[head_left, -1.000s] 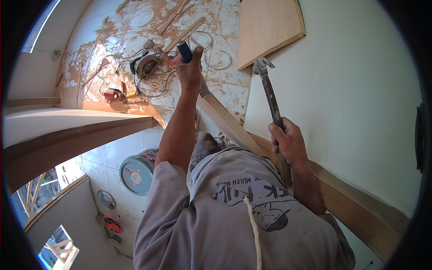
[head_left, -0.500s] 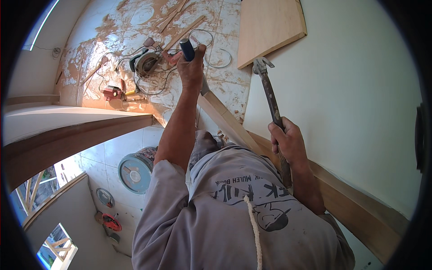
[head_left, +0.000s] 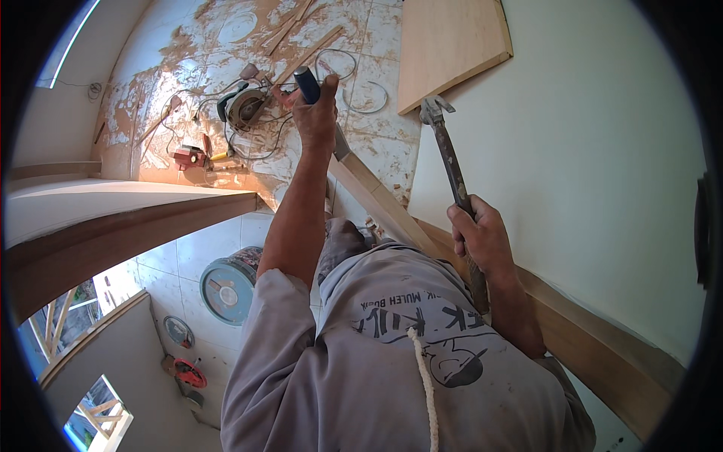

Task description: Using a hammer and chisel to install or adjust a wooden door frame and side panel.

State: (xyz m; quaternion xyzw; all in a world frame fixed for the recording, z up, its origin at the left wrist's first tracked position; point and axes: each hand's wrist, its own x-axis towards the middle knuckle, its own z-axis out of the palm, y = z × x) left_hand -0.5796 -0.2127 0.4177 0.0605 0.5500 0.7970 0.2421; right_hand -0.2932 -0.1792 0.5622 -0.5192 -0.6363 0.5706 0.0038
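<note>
My left hand (head_left: 315, 120) is closed on a chisel with a blue handle (head_left: 306, 83); its flat metal blade (head_left: 340, 143) reaches down to the end of a pale wooden beam (head_left: 369, 188) that runs diagonally toward my body. My right hand (head_left: 478, 233) grips a worn claw hammer by its long dark handle, with the metal head (head_left: 437, 110) up beside the chisel, in front of a white wall (head_left: 602, 151). My fingers hide part of each tool.
On the dusty tiled floor (head_left: 226, 30) lie a circular saw (head_left: 245, 109), a red power tool (head_left: 188, 157), cords and wood strips. A plywood panel (head_left: 452, 45) is at top right. A lidded bucket (head_left: 230, 290) is below left. Wooden frame members (head_left: 135, 224) border both sides.
My left hand with the chisel rose slightly to the right half a second ago and is back lower and left now. The hammer and right hand are almost still.
</note>
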